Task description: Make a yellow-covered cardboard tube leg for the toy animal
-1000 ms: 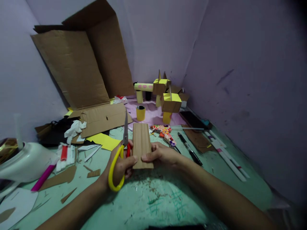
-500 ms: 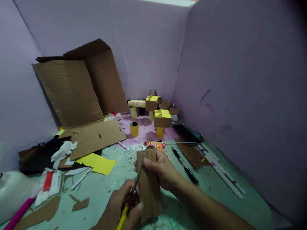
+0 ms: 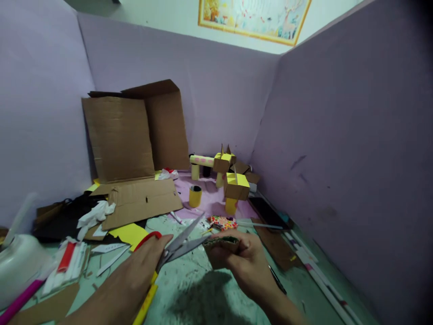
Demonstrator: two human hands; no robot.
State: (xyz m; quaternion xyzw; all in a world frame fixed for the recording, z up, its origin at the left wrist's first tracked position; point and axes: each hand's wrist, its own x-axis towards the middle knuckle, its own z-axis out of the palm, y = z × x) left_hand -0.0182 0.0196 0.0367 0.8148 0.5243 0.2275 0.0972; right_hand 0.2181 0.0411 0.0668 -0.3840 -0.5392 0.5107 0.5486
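Note:
My left hand (image 3: 135, 268) is closed around scissors (image 3: 179, 247) with red and yellow on the handles. Their blades stand apart, and the tip of the lower blade reaches the near left edge of a folded piece of brown cardboard (image 3: 214, 259). That cardboard is gripped by my right hand (image 3: 253, 266), thumb in front and fingers behind, with its corrugated end facing me. Both hands are above the green tabletop (image 3: 182, 286). Behind my right hand lies a red flowered piece (image 3: 223, 222).
Yellow-topped cardboard boxes on tubes (image 3: 237, 187) and a yellow tube (image 3: 195, 197) stand on pink cloth. Large cardboard (image 3: 118, 140) leans at the back left. White sticks (image 3: 321, 275) and a dark phone-like slab (image 3: 267, 211) lie right. A white glue gun (image 3: 22, 271) sits left.
The cardboard has tipped from upright to end-on in my right hand. The scissors have swung up and their blades have spread. The camera view has tilted upward, showing a framed picture.

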